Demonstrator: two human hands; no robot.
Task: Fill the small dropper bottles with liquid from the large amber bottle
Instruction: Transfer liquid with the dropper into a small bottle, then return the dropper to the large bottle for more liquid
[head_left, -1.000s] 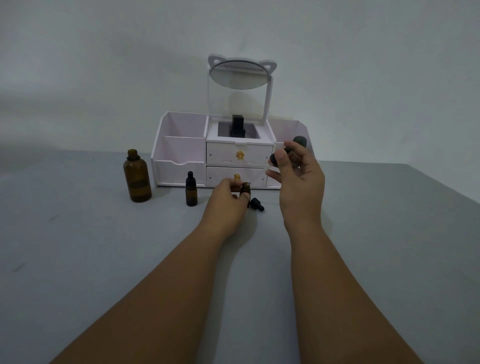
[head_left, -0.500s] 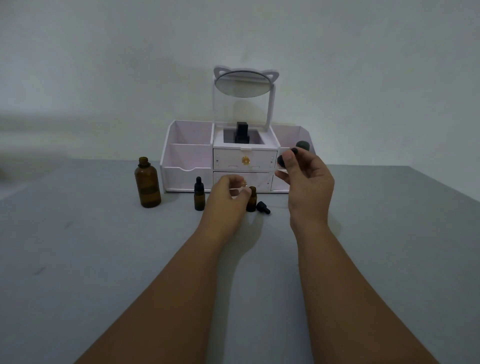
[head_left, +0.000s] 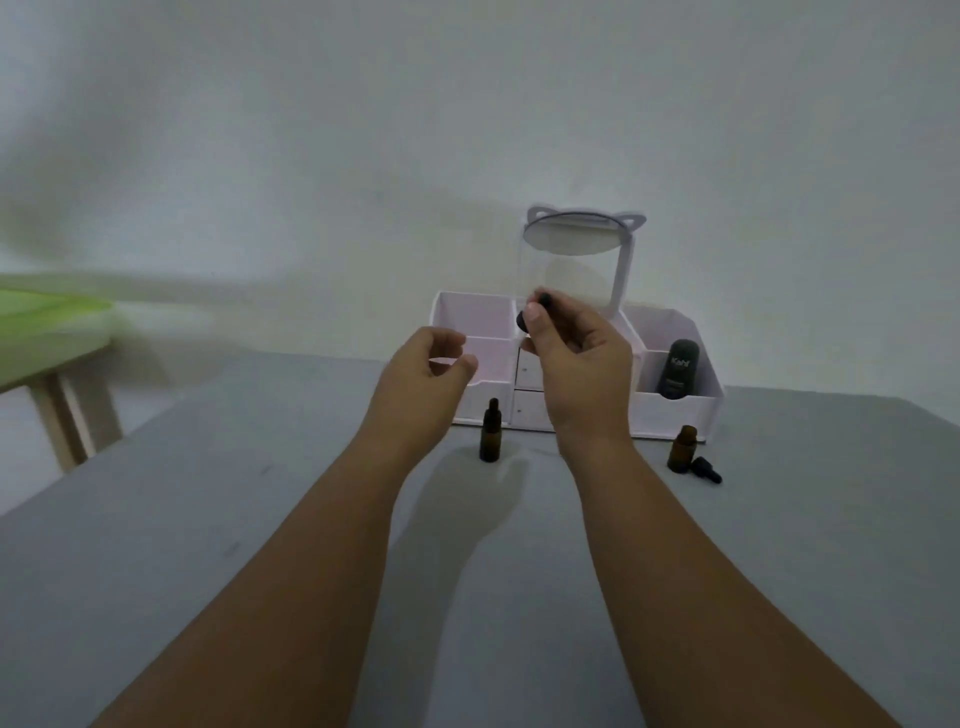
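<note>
Pinching a black dropper cap (head_left: 531, 315) between thumb and fingers, the right hand (head_left: 579, 364) is raised in front of the white organiser (head_left: 680, 410); the dropper's glass stem is hidden behind the hand, so whether it carries liquid cannot be told. The left hand (head_left: 423, 374) hovers beside it, fingers loosely curled and partly open, holding nothing. The large amber bottle is not in view in the head camera at this moment. On the grey table (head_left: 208, 519) stand two small dropper bottles: a capped one (head_left: 490, 437) just in front of the organiser between the two forearms, and an open one (head_left: 683, 449) well to the right, with a loose dropper cap (head_left: 705, 469) lying just beside its base. A dark tube (head_left: 677, 368) sits in the organiser's right compartment, and a round mirror (head_left: 576, 234) rises behind.

The step in hand seems to be carrying the held dropper between bottles. To do it well, the dropper should stay upright with steady pressure on its bulb, so nothing drips. The free left hand would best steady whichever bottle receives it, since these narrow bottles probably tip easily. The tip should be centred over the neck before lowering, without scraping the rim.
</note>
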